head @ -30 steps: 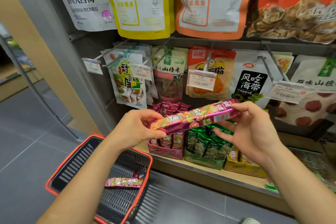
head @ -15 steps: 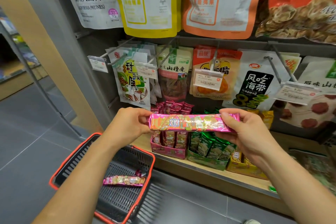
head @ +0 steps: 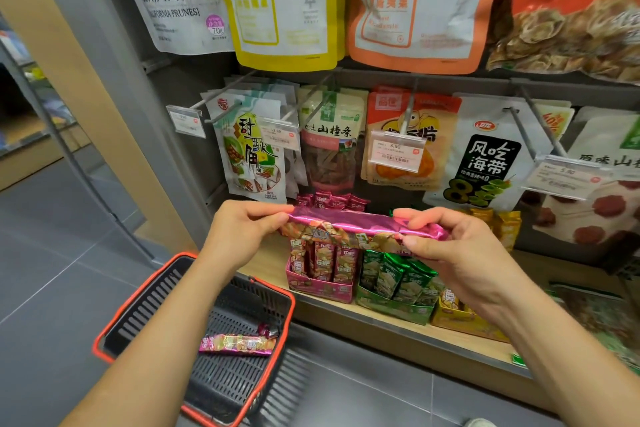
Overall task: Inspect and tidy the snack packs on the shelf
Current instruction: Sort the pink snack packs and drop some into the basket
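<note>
Here's the shelf (head: 450, 345), a wooden ledge with a grey front edge, running across the right half of the view. Big pouches (head: 287, 10) hang along the top row, with smaller bags (head: 332, 149) on pegs beneath them. Down on the grey floor at the left sits a black basket (head: 149, 305) with a red rim, close against the foot of the shelf.

Both forearms reach up from the bottom corners and angle in toward the middle. The left hand (head: 239, 236) has its knuckles up, with thumb and fingers pinching the left end of a shiny pink snack pack (head: 353, 227). The right hand (head: 460, 260) has its fingers curled over the top of the right end, the thumb pressing from below. The pack is stretched level between them, in the air in front of the shelf.

Just behind and below it, three display boxes stand side by side on the ledge: a pink box (head: 320, 289), a green box (head: 391, 310) and a yellow box (head: 457, 319), each full of upright sachets. A second pink pack (head: 237, 345) lies flat on the basket floor. A small price tag (head: 396, 151) hangs on the middle peg.
</note>
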The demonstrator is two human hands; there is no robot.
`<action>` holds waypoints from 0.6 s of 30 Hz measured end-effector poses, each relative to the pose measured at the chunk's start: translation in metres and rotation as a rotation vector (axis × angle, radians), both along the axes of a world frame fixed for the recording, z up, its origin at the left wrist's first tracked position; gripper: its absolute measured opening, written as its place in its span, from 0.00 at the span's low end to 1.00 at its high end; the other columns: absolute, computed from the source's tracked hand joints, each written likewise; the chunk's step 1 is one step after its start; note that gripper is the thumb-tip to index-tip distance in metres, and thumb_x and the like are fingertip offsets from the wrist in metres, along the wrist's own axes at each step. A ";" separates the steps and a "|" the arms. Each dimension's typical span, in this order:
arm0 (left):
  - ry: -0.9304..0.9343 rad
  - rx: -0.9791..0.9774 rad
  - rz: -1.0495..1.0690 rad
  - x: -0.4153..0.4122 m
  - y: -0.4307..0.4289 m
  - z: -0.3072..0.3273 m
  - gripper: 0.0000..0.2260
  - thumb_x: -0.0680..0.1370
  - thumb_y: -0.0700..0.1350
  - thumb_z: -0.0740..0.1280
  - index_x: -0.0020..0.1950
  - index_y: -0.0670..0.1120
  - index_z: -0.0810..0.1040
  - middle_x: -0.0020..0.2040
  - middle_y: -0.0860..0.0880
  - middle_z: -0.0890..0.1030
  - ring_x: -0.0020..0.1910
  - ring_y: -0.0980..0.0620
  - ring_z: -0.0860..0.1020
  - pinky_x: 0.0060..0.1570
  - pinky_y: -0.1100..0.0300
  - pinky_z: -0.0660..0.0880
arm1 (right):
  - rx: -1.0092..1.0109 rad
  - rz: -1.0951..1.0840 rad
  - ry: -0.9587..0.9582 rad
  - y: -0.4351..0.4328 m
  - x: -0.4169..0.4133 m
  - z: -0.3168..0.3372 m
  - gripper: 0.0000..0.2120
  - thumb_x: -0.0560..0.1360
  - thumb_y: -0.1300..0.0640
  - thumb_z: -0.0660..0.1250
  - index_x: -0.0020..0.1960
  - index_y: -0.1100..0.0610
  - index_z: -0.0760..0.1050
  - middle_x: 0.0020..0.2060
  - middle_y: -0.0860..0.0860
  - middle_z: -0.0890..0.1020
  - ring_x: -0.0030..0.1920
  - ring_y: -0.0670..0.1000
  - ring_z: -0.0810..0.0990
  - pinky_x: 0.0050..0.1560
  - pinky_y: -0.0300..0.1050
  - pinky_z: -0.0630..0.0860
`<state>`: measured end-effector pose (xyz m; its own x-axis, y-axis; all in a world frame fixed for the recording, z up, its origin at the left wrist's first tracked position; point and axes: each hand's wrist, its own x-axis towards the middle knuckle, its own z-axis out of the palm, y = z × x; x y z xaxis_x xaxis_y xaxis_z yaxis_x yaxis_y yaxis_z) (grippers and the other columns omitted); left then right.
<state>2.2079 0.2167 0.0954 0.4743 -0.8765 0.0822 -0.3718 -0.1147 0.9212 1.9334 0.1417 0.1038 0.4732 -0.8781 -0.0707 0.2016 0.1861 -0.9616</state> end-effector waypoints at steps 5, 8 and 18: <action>-0.117 -0.030 -0.001 0.001 -0.001 -0.003 0.16 0.74 0.37 0.72 0.42 0.60 0.84 0.40 0.57 0.86 0.44 0.61 0.82 0.48 0.65 0.77 | -0.157 -0.033 0.137 0.004 0.004 -0.001 0.11 0.65 0.70 0.75 0.34 0.54 0.82 0.50 0.49 0.86 0.55 0.51 0.83 0.53 0.51 0.79; -0.368 0.094 -0.121 -0.001 -0.002 -0.007 0.12 0.74 0.44 0.74 0.52 0.60 0.83 0.51 0.59 0.83 0.53 0.62 0.78 0.58 0.62 0.74 | -0.242 -0.101 0.236 0.005 0.001 -0.001 0.08 0.68 0.64 0.75 0.38 0.52 0.84 0.48 0.44 0.86 0.52 0.45 0.84 0.53 0.49 0.80; -0.495 0.063 -0.259 -0.036 -0.016 -0.029 0.01 0.72 0.41 0.75 0.42 0.46 0.86 0.32 0.57 0.81 0.28 0.62 0.80 0.36 0.70 0.76 | -0.420 -0.200 0.369 0.005 0.014 -0.005 0.10 0.73 0.44 0.69 0.53 0.39 0.74 0.46 0.42 0.80 0.48 0.47 0.82 0.47 0.54 0.82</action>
<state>2.1717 0.2010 0.0664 0.1605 -0.9697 0.1843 -0.7816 -0.0108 0.6237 1.9475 0.1468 0.0984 0.3060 -0.9361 0.1737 -0.1681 -0.2327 -0.9579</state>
